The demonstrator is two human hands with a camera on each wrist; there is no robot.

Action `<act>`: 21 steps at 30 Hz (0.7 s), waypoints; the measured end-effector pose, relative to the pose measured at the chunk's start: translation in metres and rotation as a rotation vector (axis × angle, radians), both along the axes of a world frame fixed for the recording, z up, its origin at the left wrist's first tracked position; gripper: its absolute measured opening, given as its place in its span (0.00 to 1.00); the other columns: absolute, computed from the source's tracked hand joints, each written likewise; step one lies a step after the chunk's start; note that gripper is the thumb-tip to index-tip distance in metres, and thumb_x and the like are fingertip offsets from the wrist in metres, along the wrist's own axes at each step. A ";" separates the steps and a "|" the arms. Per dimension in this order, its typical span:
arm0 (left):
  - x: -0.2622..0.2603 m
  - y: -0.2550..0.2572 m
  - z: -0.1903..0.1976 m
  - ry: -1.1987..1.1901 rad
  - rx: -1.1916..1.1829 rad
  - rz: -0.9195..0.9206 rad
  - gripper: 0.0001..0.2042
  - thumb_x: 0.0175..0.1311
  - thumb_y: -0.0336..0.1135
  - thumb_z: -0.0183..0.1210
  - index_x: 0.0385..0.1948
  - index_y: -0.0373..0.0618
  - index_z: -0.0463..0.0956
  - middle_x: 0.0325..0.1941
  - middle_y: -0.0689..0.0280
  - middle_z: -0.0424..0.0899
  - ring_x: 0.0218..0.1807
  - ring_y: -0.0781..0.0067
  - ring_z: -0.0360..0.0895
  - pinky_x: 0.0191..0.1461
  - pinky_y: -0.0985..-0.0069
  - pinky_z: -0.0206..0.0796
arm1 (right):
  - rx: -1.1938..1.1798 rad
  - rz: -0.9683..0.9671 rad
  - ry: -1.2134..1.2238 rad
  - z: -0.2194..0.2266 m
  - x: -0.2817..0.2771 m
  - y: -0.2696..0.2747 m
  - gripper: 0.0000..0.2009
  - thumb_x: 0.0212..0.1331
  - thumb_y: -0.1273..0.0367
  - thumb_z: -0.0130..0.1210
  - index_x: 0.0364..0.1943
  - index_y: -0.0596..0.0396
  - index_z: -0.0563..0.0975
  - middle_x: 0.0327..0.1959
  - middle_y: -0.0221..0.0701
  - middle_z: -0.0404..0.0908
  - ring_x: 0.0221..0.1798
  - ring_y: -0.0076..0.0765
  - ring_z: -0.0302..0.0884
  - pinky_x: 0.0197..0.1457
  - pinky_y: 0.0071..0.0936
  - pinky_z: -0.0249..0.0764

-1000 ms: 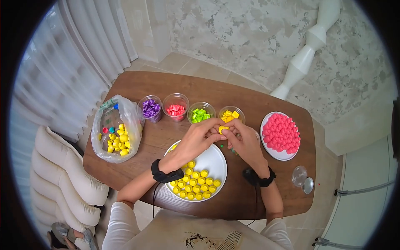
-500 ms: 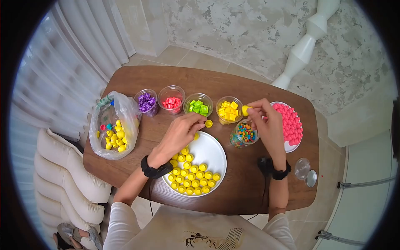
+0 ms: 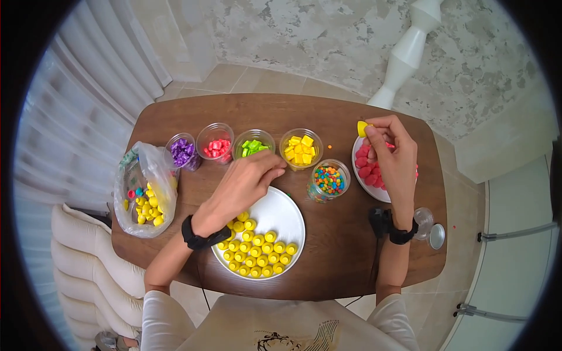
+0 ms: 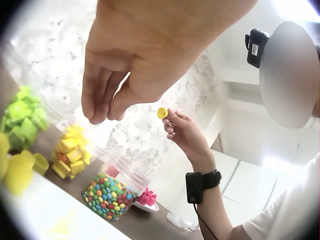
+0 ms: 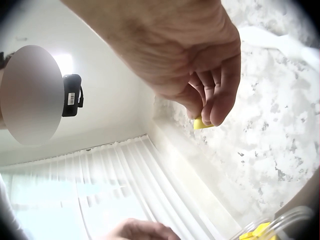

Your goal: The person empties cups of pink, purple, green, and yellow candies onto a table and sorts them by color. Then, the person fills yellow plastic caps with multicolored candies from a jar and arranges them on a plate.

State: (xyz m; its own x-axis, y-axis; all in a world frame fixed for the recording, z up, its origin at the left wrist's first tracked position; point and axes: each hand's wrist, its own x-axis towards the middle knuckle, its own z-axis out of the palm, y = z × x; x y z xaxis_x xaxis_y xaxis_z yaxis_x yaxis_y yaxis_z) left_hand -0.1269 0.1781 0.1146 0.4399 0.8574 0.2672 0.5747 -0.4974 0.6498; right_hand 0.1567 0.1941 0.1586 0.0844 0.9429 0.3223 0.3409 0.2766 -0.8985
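My right hand (image 3: 395, 155) is raised over the back right of the table. Thumb and fingers pinch a yellow capsule half (image 3: 362, 128), its round rim showing in the left wrist view. Over the back edge of a white plate (image 3: 287, 213) hovers my left hand (image 3: 243, 178). Its fingers (image 4: 92, 107) hang loosely bent, and nothing shows between them and the thumb. Several yellow capsules (image 3: 256, 251) stand in rows on the plate's near side. Beyond it is a clear jar of coloured candies (image 3: 329, 180).
Clear cups along the back hold purple (image 3: 184, 153), red (image 3: 217, 147), green (image 3: 253, 146) and yellow (image 3: 300, 150) pieces. A plastic bag (image 3: 164, 213) of yellow parts sits left. Pink rounds (image 3: 369, 172) fill another plate behind my right hand. Clear lids (image 3: 437, 236) lie at right.
My hands, together on a yellow capsule, parted. The right hand carried a capsule half right and up, over the pink rounds; the left drew back to the white plate's edge.
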 end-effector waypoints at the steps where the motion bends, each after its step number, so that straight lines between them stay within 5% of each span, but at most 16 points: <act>1: 0.009 0.010 0.005 0.003 -0.001 -0.008 0.06 0.69 0.28 0.62 0.42 0.35 0.82 0.40 0.54 0.85 0.40 0.50 0.83 0.44 0.63 0.73 | -0.001 -0.008 0.003 -0.001 0.002 0.002 0.05 0.71 0.73 0.61 0.44 0.60 0.81 0.29 0.29 0.85 0.23 0.14 0.73 0.25 0.17 0.68; 6: 0.067 0.100 -0.008 0.105 0.370 -0.283 0.03 0.58 0.22 0.59 0.33 0.37 0.80 0.38 0.55 0.82 0.44 0.47 0.79 0.49 0.54 0.70 | 0.080 -0.094 -0.069 0.007 0.011 0.000 0.06 0.70 0.72 0.62 0.42 0.62 0.81 0.27 0.31 0.86 0.24 0.16 0.74 0.27 0.21 0.69; 10: 0.116 0.158 -0.031 0.287 0.180 -0.411 0.07 0.54 0.23 0.61 0.35 0.39 0.82 0.39 0.55 0.86 0.48 0.47 0.81 0.52 0.54 0.71 | 0.193 -0.187 -0.031 0.011 0.024 -0.002 0.06 0.70 0.72 0.62 0.42 0.61 0.81 0.29 0.31 0.87 0.26 0.16 0.75 0.29 0.20 0.70; 12: 0.138 0.169 -0.033 0.594 -0.100 -0.447 0.07 0.58 0.29 0.66 0.37 0.41 0.84 0.43 0.56 0.88 0.52 0.47 0.83 0.52 0.57 0.75 | 0.169 -0.216 -0.025 0.016 0.029 -0.005 0.06 0.70 0.71 0.62 0.42 0.61 0.81 0.29 0.31 0.87 0.27 0.17 0.75 0.31 0.20 0.71; 21: 0.162 0.192 -0.067 0.715 -0.171 -0.554 0.11 0.57 0.34 0.69 0.40 0.43 0.81 0.43 0.56 0.87 0.49 0.47 0.84 0.50 0.55 0.74 | 0.236 -0.199 0.012 0.020 0.035 -0.008 0.06 0.67 0.70 0.64 0.40 0.58 0.81 0.28 0.30 0.87 0.26 0.22 0.76 0.31 0.22 0.72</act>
